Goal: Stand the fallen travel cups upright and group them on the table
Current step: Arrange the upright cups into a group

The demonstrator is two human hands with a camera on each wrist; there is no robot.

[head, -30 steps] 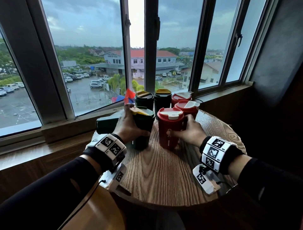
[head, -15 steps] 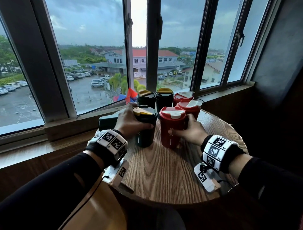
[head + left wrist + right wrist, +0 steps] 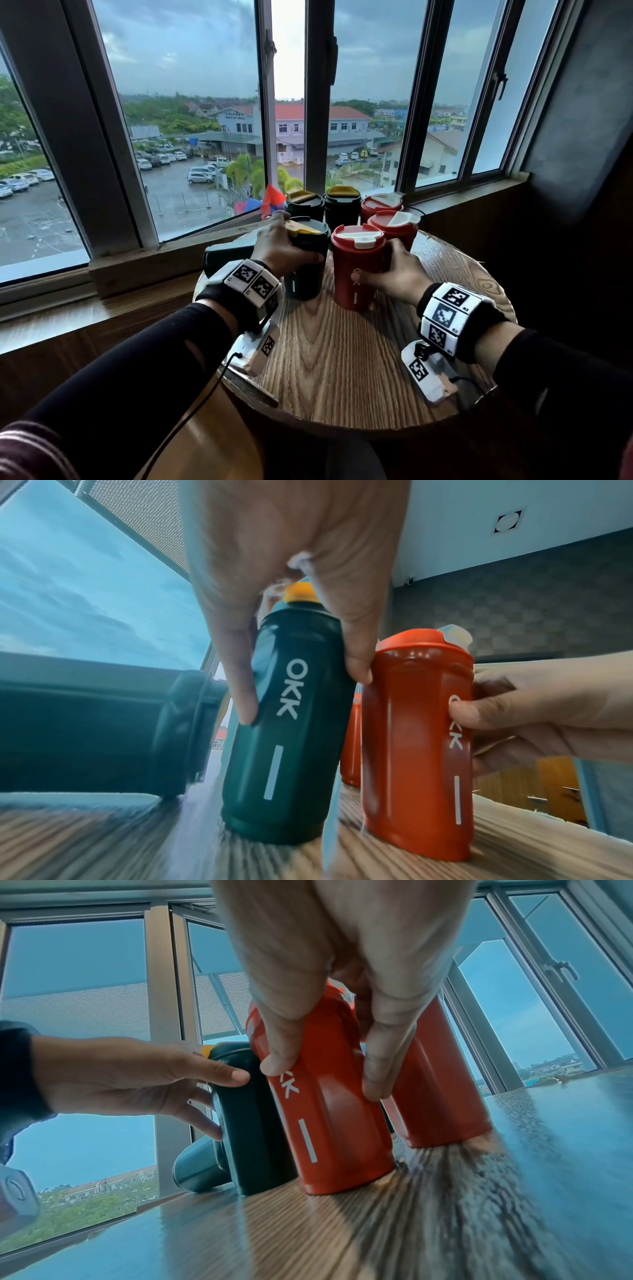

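My left hand (image 3: 287, 245) grips an upright dark green travel cup (image 3: 306, 274) with a yellow lid; thumb and fingers (image 3: 356, 666) wrap its upper body (image 3: 291, 723). My right hand (image 3: 387, 274) holds an upright red cup (image 3: 356, 270) with a white lid right beside it, fingers (image 3: 281, 1053) curled round its side (image 3: 329, 1118). Both cups stand on the round wooden table (image 3: 342, 377). Behind them stand two more green cups (image 3: 305, 205) and two red cups (image 3: 397, 226). One green cup (image 3: 229, 251) lies on its side at the left.
The table sits in a window corner, with the sill (image 3: 137, 263) just behind the fallen cup. A second wooden surface (image 3: 212, 445) lies at the lower left. The near half of the tabletop holds only my wrists and their camera mounts.
Both held cups have shifted slightly away from me, toward the standing group. My grips on them are unchanged.
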